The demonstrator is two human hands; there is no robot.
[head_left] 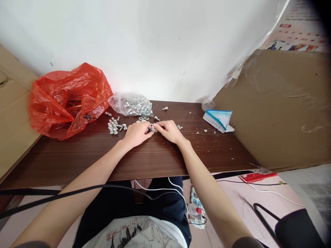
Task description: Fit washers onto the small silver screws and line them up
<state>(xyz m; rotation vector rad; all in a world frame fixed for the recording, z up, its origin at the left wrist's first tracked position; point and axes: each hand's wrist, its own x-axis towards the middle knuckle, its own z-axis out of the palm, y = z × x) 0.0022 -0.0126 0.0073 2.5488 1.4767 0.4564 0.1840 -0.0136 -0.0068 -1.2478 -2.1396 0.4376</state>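
Over the middle of the dark table, my left hand [137,133] and my right hand [169,131] meet with bent fingers. Small metal hardware [152,129] shows between the fingertips, with what looks like a bolt head at my left fingers. Whatever my right fingertips pinch is too small to make out. Just beyond the hands lie several flat washers [143,118] and a loose bolt [156,118]. Left of my left hand, several bolts stand in a tight cluster [112,126], and others lie beside it.
A red plastic bag [69,100] sits at the left, next to a clear bag of metal hardware [134,105]. One bolt [165,108] lies farther back. To the right are a blue-and-white packet [218,120] and a large cardboard box [281,110]. A black cable [85,188] crosses in front.
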